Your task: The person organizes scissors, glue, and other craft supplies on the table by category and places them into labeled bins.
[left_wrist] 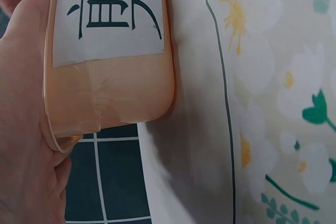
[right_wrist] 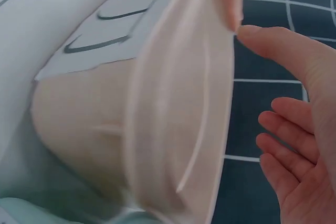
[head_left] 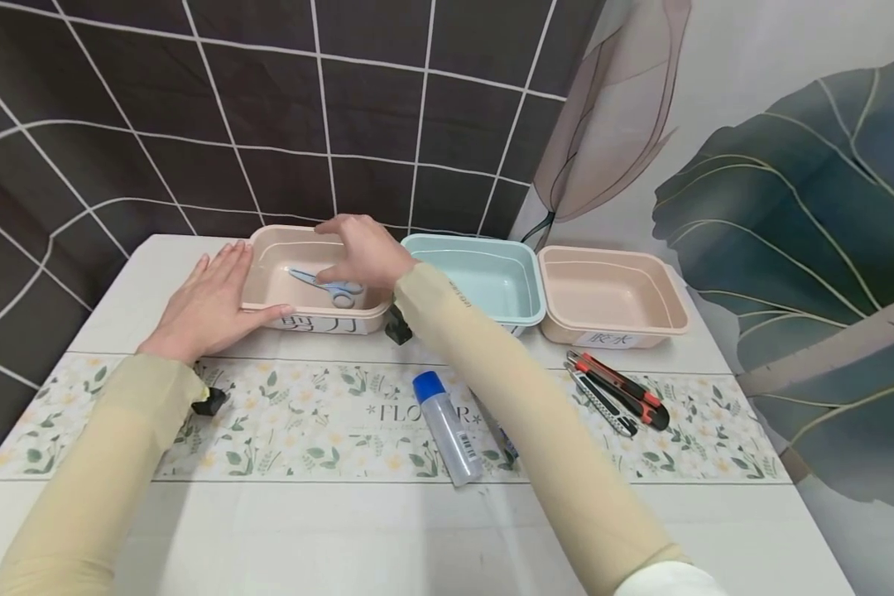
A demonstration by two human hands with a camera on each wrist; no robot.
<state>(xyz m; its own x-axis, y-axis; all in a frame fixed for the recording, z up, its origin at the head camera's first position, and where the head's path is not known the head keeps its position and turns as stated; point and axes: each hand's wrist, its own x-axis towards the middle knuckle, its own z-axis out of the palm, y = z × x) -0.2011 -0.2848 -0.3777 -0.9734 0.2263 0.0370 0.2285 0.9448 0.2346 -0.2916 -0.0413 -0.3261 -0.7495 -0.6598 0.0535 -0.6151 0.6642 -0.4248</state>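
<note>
My left hand [head_left: 207, 302] rests along the left rim of the left pink basin [head_left: 279, 240], fingers straight and thumb lying over the front rim. A paper label [left_wrist: 110, 19] with large black characters is on that basin's front wall. Inside the basin lie light-blue scissors [head_left: 341, 295], blades towards the back left. Above the basin's right part hovers my right hand [head_left: 368, 252], fingers loosely bent and spread from the thumb. Nothing shows in its grasp in the right wrist view, where the hand [right_wrist: 294, 129] appears beside the basin rim.
A light-blue basin [head_left: 532, 285] and another pink basin [head_left: 674, 310] stand to the right in a row. On the patterned cloth lie a blue-capped clear bottle [head_left: 449, 434] and several utility knives [head_left: 618, 391]. Another item is mostly hidden under the right forearm. A dark tiled-pattern wall [head_left: 268, 99] stands behind.
</note>
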